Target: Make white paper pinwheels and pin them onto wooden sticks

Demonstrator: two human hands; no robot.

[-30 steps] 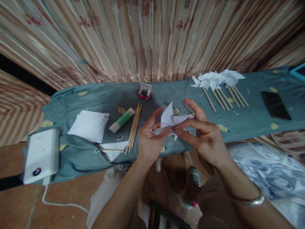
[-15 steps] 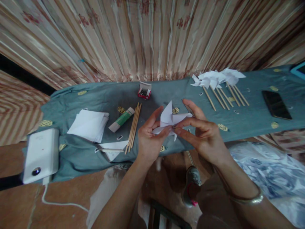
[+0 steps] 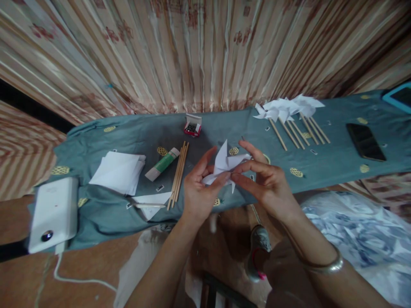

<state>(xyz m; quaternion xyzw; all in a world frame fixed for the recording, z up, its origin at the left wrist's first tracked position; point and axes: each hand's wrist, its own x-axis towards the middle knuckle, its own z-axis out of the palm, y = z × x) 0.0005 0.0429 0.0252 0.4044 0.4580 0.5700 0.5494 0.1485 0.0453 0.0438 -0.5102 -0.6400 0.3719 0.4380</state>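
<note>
Above the near edge of the cloth-covered table, a white folded paper pinwheel (image 3: 222, 161) is held between both hands. My left hand (image 3: 199, 192) grips its left side, with the thumb pressed near the centre. My right hand (image 3: 272, 184) pinches close to the pinwheel's centre with thumb and a fingertip, while another finger stands raised. Whatever tiny part lies in that pinch is too small to make out. Left of my hands lie several thin wooden sticks (image 3: 178, 175). Beyond them stands a small open red-and-white box (image 3: 193, 127) with small dark pieces inside.
Finished pinwheels on sticks (image 3: 290, 109) lie at the back right, beside a black phone (image 3: 366, 141). To the left are a green-and-white carton (image 3: 163, 164), stacked white paper (image 3: 117, 172), a pencil-like tool (image 3: 149, 205) and a white corded device (image 3: 56, 214). A plastic bag (image 3: 356, 239) sits at lower right.
The view has shifted slightly, so most things appear a little further left. Both hands keep their hold on the pinwheel, which has tilted slightly.
</note>
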